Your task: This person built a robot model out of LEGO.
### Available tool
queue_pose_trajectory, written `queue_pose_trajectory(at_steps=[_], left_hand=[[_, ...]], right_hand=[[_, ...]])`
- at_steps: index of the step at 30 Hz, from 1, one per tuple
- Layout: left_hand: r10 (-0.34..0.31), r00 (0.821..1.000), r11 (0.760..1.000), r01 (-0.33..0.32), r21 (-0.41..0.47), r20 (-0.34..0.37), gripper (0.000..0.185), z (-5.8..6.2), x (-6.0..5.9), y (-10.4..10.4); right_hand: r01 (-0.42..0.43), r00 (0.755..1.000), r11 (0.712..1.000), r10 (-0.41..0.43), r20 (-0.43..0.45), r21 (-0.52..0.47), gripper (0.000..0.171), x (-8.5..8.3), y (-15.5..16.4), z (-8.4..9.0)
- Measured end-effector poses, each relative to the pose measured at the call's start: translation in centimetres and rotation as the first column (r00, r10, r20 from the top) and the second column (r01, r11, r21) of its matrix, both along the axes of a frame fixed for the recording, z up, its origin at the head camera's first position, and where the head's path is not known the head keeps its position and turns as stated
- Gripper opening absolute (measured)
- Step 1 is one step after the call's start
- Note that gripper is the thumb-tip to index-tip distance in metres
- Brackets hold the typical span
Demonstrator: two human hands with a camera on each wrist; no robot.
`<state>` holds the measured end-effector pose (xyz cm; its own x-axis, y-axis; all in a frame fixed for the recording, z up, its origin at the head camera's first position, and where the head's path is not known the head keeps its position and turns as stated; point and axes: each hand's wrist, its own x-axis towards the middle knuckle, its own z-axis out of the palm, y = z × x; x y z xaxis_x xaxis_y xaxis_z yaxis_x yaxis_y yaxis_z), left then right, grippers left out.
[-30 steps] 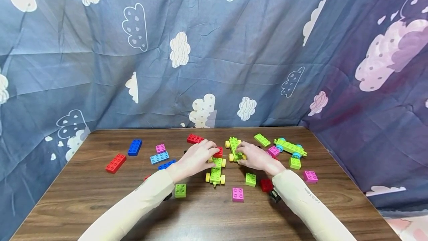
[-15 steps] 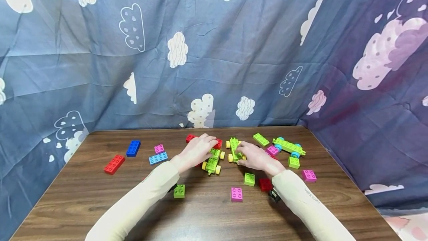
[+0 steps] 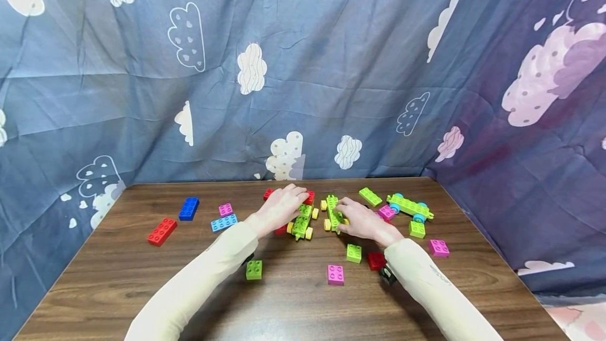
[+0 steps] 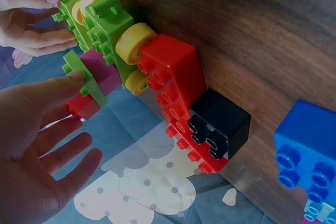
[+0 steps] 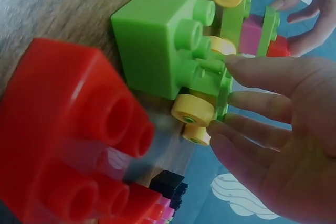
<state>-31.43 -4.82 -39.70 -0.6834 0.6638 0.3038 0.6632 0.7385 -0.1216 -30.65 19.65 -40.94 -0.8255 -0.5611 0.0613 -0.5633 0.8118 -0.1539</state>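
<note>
My left hand (image 3: 286, 205) lies over a green wheeled car (image 3: 301, 223) with yellow wheels, near a red brick (image 3: 309, 197). In the left wrist view the left hand (image 4: 52, 129) has straight, spread fingers, and its thumb touches a green plate (image 4: 84, 77) on that car (image 4: 107, 24). A red brick (image 4: 176, 80) and a black brick (image 4: 220, 127) sit beside it. My right hand (image 3: 355, 218) pinches a second green car (image 3: 333, 212). In the right wrist view the thumb and fingers (image 5: 252, 129) clasp this car (image 5: 210, 85) by its yellow wheels.
Loose bricks lie around on the wooden table (image 3: 118, 283): red (image 3: 162, 231), blue (image 3: 189, 208), light blue (image 3: 224, 222), green (image 3: 253, 270), pink (image 3: 335, 274), dark red (image 3: 376, 260). A long green car with blue wheels (image 3: 410, 207) is at the right. A cloud-print curtain encloses the back and sides.
My left hand has slid its green car away from me and turned it, bringing it close beside the car in my right hand. The right hand has hardly moved.
</note>
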Motion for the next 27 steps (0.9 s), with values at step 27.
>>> queue_pose_trajectory(at_steps=[27], left_hand=[[-0.012,0.996,1.000,0.013,0.015,-0.088,0.038,-0.6,-2.4,0.6]], right_hand=[[-0.072,0.992,0.997,0.072,0.104,-0.007,0.055,-0.6,1.2,0.6]])
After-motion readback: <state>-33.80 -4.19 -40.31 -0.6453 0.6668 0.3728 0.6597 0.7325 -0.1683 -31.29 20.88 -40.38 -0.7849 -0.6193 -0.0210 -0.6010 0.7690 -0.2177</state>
